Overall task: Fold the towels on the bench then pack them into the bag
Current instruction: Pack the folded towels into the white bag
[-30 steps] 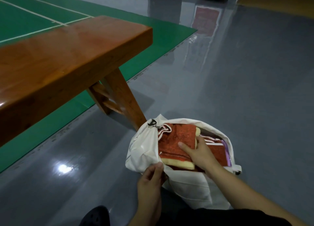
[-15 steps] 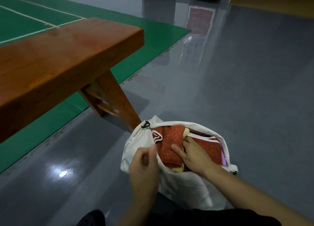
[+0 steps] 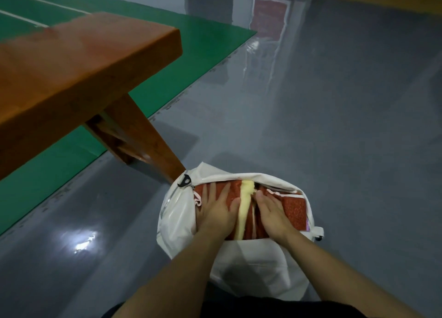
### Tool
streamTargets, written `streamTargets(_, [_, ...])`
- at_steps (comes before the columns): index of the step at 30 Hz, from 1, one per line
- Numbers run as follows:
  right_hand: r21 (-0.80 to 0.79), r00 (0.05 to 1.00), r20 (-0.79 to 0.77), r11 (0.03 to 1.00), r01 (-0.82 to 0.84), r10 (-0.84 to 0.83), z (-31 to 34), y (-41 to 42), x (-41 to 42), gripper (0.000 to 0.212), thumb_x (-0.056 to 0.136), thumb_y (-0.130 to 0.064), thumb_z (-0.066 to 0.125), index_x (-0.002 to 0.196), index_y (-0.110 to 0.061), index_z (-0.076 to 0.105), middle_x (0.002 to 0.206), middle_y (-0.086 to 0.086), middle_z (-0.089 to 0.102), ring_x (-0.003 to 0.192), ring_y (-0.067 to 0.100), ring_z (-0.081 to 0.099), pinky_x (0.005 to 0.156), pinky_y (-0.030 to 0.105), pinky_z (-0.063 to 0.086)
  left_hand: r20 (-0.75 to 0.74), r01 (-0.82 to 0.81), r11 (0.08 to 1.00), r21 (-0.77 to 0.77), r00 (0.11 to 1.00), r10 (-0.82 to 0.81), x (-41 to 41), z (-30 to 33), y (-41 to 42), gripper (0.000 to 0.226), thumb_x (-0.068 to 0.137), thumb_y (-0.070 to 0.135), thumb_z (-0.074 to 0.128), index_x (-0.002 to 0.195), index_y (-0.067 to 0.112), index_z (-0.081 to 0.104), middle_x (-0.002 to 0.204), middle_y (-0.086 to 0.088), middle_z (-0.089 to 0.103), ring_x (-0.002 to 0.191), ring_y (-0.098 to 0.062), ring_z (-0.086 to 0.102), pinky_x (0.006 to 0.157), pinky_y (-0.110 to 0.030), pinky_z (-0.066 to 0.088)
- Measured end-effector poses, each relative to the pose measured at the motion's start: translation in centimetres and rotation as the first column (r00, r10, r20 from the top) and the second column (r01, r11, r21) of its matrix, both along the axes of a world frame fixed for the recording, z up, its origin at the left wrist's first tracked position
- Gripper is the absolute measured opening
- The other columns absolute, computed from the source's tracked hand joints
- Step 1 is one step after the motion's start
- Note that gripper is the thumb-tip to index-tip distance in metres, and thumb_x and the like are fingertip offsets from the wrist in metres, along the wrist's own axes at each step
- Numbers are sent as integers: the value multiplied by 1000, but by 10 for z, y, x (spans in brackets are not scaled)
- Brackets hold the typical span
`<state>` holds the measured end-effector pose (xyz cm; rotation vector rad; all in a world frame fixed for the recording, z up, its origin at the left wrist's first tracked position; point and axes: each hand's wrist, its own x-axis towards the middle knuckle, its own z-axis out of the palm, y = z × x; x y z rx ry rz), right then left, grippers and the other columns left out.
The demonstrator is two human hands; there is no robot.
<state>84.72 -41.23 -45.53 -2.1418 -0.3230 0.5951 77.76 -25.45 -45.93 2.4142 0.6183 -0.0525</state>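
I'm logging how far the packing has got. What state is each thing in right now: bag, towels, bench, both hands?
bag: on the floor, mouth open, zip undone.
towels: folded, packed inside the bag, tops showing at the mouth.
bench: standing; no towels on the part in view.
left hand: flat, fingers straight, pressing on the towels.
right hand: pressing on the towels beside it, fingers slightly bent.

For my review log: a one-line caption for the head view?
Both hands, left and right, press folded towels into the white bag beside the bench.
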Motion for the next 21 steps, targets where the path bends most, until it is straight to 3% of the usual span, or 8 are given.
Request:
streamTargets(3, [-137, 998, -22, 988, -63, 61, -2, 0, 6, 60, 106, -58, 13, 156, -34, 36, 163, -10, 25, 156, 13, -2, 123, 36, -9, -36, 55, 995, 79, 998, -52, -5, -3, 16, 66, 101, 60, 34, 160, 41, 12, 169, 0, 1, 155, -30, -4, 125, -54, -3])
streamTargets(7, [-187, 993, 35, 977, -100, 109, -14, -2, 7, 66, 101, -65, 9, 156, -38, 32, 166, -11, 22, 156, 16, -5, 125, 43, -10, -139, 55, 997, 53, 989, -48, -12, 0, 26, 75, 97, 66, 40, 160, 40, 8, 169, -3, 3, 154, -33, 5, 125, -53, 5])
streamTargets(11, [-108, 998, -30, 993, -51, 48, -3, 3, -3, 59, 106, -55, 14, 156, -31, 34, 161, -15, 21, 156, 15, -5, 124, 39, -11, -202, 77, 995, 65, 977, -62, -21, 4, 17, 73, 99, 68, 31, 160, 41, 0, 169, -4, -4, 154, -34, 2, 124, -52, 4])
streamTargets(14, [-48, 1000, 12, 999, 14, -13, 2, 4, -7, 56, 108, -51, 18, 153, -26, 41, 160, -9, 30, 155, 13, 7, 126, 37, -3, -225, 70, 996, 59, 973, -55, -22, 4, 0, 71, 99, 71, 20, 159, 43, -7, 169, -3, -12, 155, -33, -6, 124, -54, -1])
streamTargets(16, [43, 992, 93, 996, 77, -80, -1, 2, -8, 54, 106, -55, 23, 140, -29, 55, 147, -7, 48, 147, 14, 31, 122, 35, 18, -227, 57, 998, 37, 973, -47, -23, 6, -3, 71, 98, 72, 18, 158, 44, -10, 169, -3, -14, 155, -33, -8, 123, -53, -3])
streamTargets(18, [74, 970, 204, 991, 116, -129, -5, -3, -13, 60, 101, -65, 23, 115, -28, 67, 124, -15, 61, 125, 7, 51, 103, 25, 36, -212, 66, 998, 2, 975, -64, -29, 11, -2, 73, 97, 74, 19, 157, 45, -12, 168, -3, -16, 155, -32, -12, 123, -52, -5])
streamTargets(21, [-17, 942, 327, 996, 89, -79, -5, -18, -33, 64, 98, -68, 20, 84, -27, 67, 91, -14, 63, 92, -1, 56, 77, 21, 41, -147, 184, 982, 34, 973, -178, -38, 18, -11, 71, 97, 74, 19, 155, 49, -16, 167, 1, -21, 153, -27, -22, 120, -57, -6])
